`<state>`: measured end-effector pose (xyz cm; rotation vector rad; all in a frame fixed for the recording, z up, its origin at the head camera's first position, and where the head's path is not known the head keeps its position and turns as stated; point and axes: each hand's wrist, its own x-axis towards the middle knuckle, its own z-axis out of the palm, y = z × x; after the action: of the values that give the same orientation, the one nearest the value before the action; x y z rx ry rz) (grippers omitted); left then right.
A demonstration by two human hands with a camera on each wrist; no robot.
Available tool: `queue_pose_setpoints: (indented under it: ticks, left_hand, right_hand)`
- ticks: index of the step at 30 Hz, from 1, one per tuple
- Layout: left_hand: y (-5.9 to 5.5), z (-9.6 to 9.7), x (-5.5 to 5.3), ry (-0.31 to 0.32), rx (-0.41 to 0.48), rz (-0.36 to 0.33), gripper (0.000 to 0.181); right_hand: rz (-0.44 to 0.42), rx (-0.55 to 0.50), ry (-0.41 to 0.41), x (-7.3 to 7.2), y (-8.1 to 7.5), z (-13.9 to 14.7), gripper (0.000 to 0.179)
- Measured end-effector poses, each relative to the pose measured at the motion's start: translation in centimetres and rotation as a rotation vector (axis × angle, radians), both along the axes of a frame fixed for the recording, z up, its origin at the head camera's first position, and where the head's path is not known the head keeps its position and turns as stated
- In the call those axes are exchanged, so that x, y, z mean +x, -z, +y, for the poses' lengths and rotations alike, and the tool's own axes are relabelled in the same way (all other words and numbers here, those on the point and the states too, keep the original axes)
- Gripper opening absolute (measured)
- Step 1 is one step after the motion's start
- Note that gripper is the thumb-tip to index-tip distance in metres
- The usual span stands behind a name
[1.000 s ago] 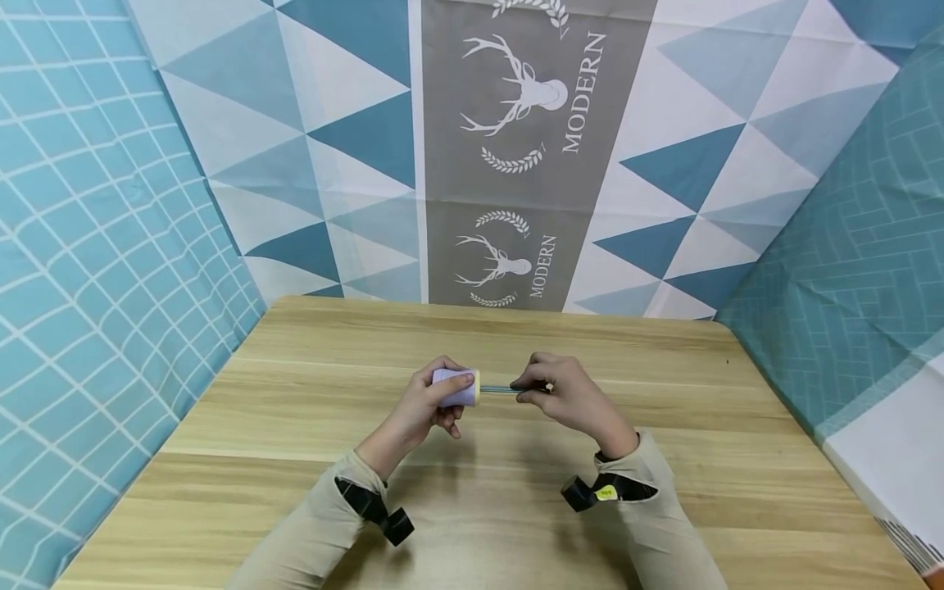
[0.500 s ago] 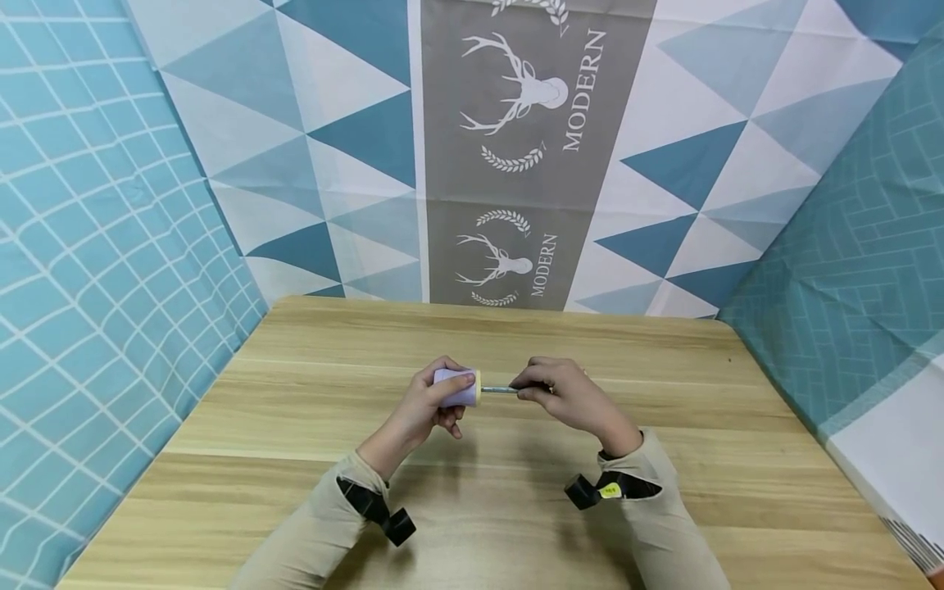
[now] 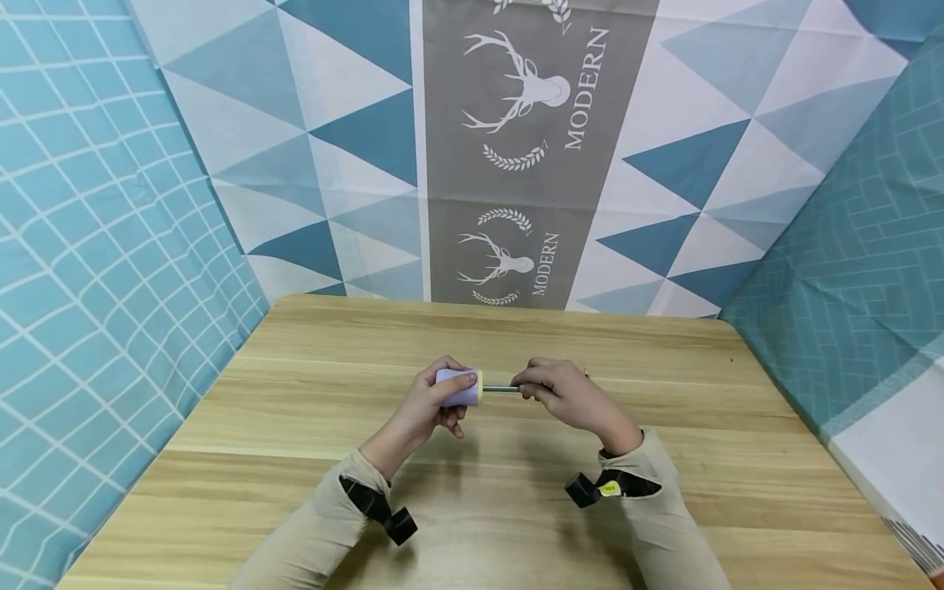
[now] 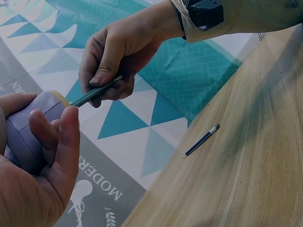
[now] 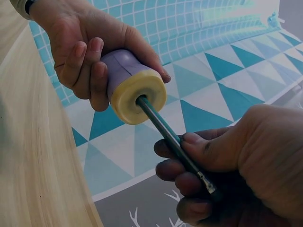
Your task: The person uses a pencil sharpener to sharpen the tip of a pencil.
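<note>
1. Head view: nearest are the left sleeve (image 3: 302, 524) and right sleeve (image 3: 664, 516), both beige, over the wood-look table (image 3: 317, 393).
2. Left hand (image 3: 420, 406): fingers and thumb wrapped round the lilac sharpener (image 5: 130, 85). Likely wants a firm grip so the body can't spin, with fingertips off the hole.
3. Right hand (image 3: 568, 397): thumb and fingers pinching the pencil (image 5: 163, 127), just right of the sharpener. To do this well: pencil in line with the hole, small even twists, light push toward the left. Sideways force could snap the tip, I'd judge.
4. Sharpener: held up between the hands, off the table, lying sideways. Lilac rounded body, seam lines, pale yellow end facing right, round hole in the middle. Surface reads smooth, plastic-like.
5. Pencil: one end inside the hole, tip hidden. Slim, dark green, glossy; silver band near the right-hand end, dark past that.
6. Loose pencil (image 4: 202, 140): dark, pale band near one end, flat on the table, apart from both hands.
7. Far: backdrop (image 3: 494, 180), grey strip with white deer heads, blue triangles either side.
</note>
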<state>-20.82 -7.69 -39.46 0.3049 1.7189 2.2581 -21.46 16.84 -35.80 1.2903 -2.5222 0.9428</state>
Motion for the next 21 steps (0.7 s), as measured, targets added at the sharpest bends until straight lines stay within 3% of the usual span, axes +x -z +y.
queue_pose_setpoints:
  ticks: [5, 13, 17, 21]
  left_hand:
    - [-0.03, 0.09, -0.16, 0.004, -0.007, 0.005, 0.010]
    - [0.23, -0.17, -0.34, -0.004, -0.026, 0.003, 0.008]
    - [0.19, -0.17, -0.21, 0.003, -0.023, -0.005, 0.008]
    - [-0.03, -0.22, -0.28, -0.010, -0.015, 0.005, 0.010]
  right_hand:
    - [-0.112, 0.035, -0.001, -0.12, -0.06, 0.24, 0.015]
    - [-0.212, 0.030, 0.039, -0.20, 0.05, 0.01, 0.019]
    - [-0.195, 0.000, 0.074, -0.01, -0.13, 0.29, 0.022]
    - [-0.122, -0.073, 0.060, 0.13, -0.30, 0.83, 0.030]
